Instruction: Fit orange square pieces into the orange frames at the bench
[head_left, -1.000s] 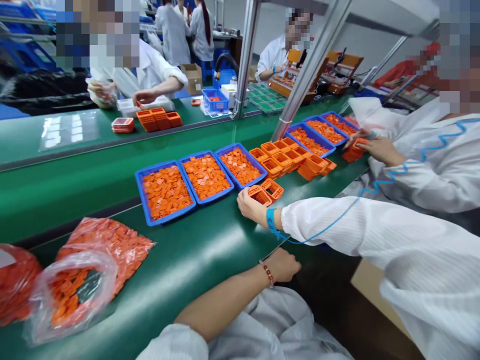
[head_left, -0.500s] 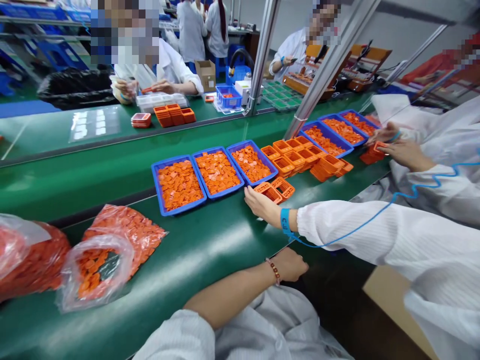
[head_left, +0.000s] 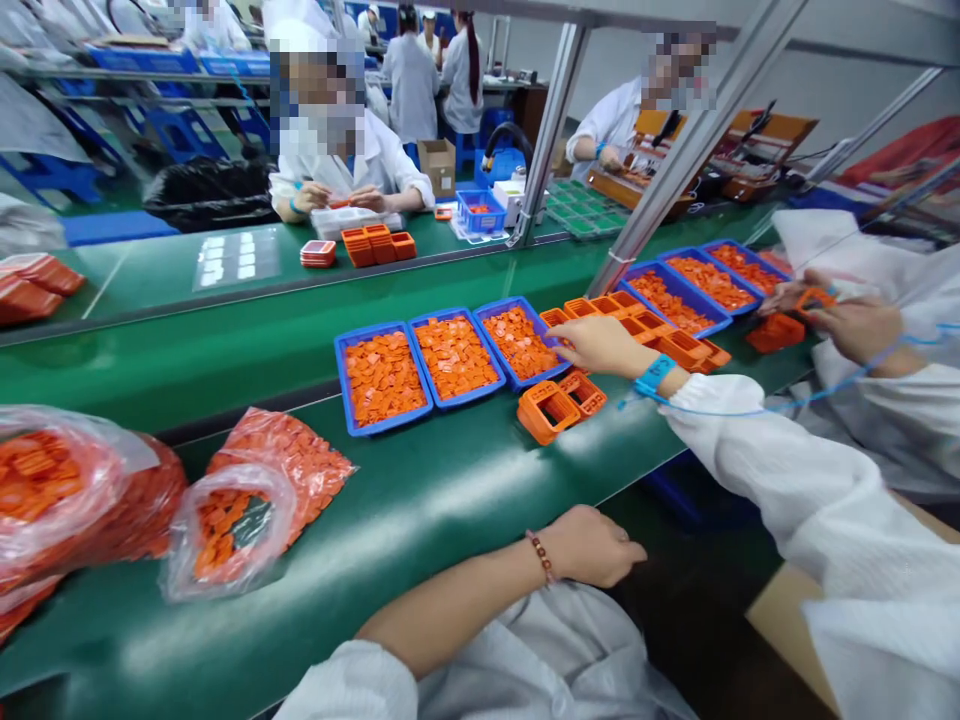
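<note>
below, left hand (head_left: 592, 547) near bench (head_left: 420, 500), right hand (head_left: 604, 347) by orange frames (head_left: 682, 350)

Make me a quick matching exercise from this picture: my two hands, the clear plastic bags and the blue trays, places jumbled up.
1. Left hand with a brown beaded bracelet
2. Right hand with a bright blue wrist strap
3. Clear plastic bags
4. Blue rectangular trays

A. Side by side in threes
B. Partly hiding hollow orange plastic frames
C. Picture's left side
D. Near edge of the shiny green table

Pairs: 1-D, 2-B, 3-C, 4-A
</note>
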